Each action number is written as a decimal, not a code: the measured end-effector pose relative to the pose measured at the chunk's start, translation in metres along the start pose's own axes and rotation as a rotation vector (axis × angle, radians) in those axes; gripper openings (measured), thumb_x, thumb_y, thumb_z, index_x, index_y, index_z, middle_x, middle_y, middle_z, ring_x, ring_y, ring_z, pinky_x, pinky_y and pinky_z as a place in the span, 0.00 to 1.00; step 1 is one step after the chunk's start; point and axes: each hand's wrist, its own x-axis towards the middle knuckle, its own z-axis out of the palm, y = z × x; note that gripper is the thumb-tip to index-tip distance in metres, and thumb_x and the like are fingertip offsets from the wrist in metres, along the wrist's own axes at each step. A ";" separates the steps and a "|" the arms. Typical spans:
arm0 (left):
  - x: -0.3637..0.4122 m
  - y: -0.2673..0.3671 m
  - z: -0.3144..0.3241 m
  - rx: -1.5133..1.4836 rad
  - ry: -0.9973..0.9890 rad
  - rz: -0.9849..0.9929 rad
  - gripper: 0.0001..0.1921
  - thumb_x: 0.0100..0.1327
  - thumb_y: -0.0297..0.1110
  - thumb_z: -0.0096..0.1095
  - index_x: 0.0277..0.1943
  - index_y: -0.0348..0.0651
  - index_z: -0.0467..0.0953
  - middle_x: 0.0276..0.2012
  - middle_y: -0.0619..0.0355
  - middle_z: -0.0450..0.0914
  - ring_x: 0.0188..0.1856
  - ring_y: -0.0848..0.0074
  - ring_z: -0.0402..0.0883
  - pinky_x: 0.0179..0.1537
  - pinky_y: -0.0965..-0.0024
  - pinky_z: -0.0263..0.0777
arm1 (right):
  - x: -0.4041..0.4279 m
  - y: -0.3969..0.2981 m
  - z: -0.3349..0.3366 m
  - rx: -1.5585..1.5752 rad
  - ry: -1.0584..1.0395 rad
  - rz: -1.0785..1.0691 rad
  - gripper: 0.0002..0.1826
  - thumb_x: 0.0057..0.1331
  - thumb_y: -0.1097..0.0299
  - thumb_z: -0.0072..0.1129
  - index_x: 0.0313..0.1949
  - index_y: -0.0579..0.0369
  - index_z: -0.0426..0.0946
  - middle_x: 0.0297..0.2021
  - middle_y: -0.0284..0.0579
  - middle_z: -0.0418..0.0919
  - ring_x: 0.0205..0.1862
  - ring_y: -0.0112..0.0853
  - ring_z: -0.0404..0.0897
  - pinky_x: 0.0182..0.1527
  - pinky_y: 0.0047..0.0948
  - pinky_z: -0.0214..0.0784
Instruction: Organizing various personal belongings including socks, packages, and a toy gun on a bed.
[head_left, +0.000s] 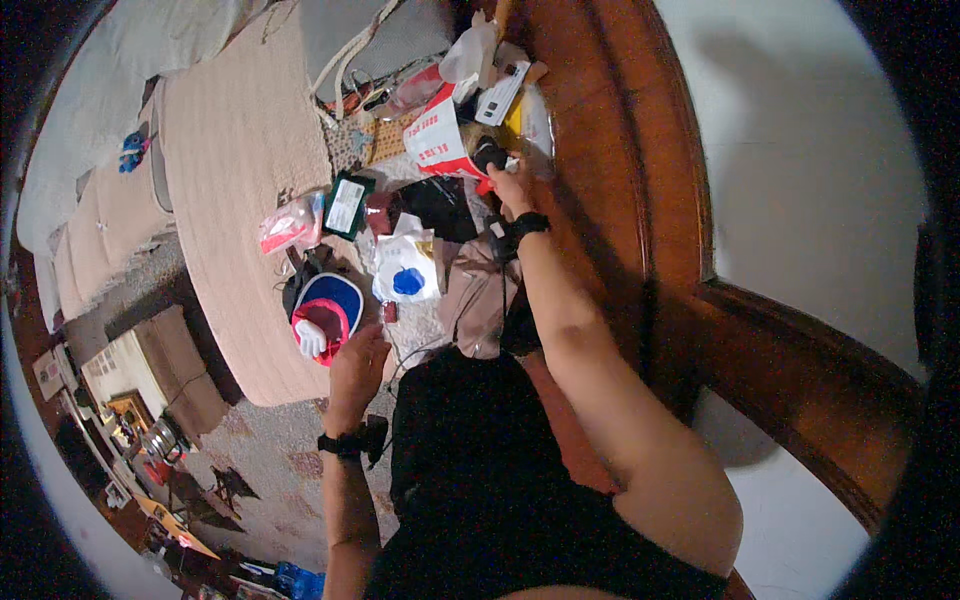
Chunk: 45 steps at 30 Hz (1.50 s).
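My right hand (513, 191) reaches to the mouth of a red-and-white paper bucket (441, 139), which lies tilted. Its fingers are on a small black item (489, 153) at the bucket's opening; what kind of item it is cannot be made out. Nearer to me, my left hand (360, 371) hovers with nothing visible in it and its fingers partly bent. Just beyond it are a blue cap-like piece with a white edge (336, 291), a pink-rimmed round item (341, 319) and a small white hand-shaped piece (310, 339).
A white packet with a blue patch (409, 262), a dark green box with a label (348, 205), a pink plastic packet (291, 225) and brown cloth (480, 292) crowd the bed. White cards (502, 94) rest by the bucket. A wooden bed frame (600, 150) borders the right.
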 end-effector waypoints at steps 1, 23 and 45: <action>0.000 -0.005 -0.009 0.051 -0.050 -0.066 0.16 0.62 0.33 0.60 0.51 0.37 0.76 0.43 0.43 0.81 0.46 0.55 0.80 0.45 0.60 0.74 | -0.027 -0.020 0.024 0.134 -0.096 0.016 0.23 0.56 0.67 0.70 0.48 0.54 0.69 0.33 0.42 0.78 0.30 0.30 0.79 0.29 0.33 0.72; 0.371 0.118 0.024 0.489 0.149 0.332 0.30 0.54 0.31 0.61 0.63 0.58 0.70 0.59 0.34 0.64 0.61 0.41 0.62 0.61 0.45 0.59 | -0.067 -0.100 0.016 -0.402 -0.165 -0.104 0.31 0.61 0.64 0.59 0.62 0.60 0.62 0.56 0.60 0.71 0.59 0.54 0.68 0.62 0.44 0.59; 0.354 0.051 0.013 0.140 0.324 0.313 0.12 0.55 0.25 0.61 0.44 0.34 0.78 0.39 0.39 0.81 0.42 0.47 0.80 0.43 0.56 0.74 | 0.039 -0.154 0.049 -0.223 0.085 -0.292 0.28 0.53 0.53 0.71 0.46 0.60 0.76 0.39 0.53 0.83 0.42 0.46 0.82 0.45 0.40 0.72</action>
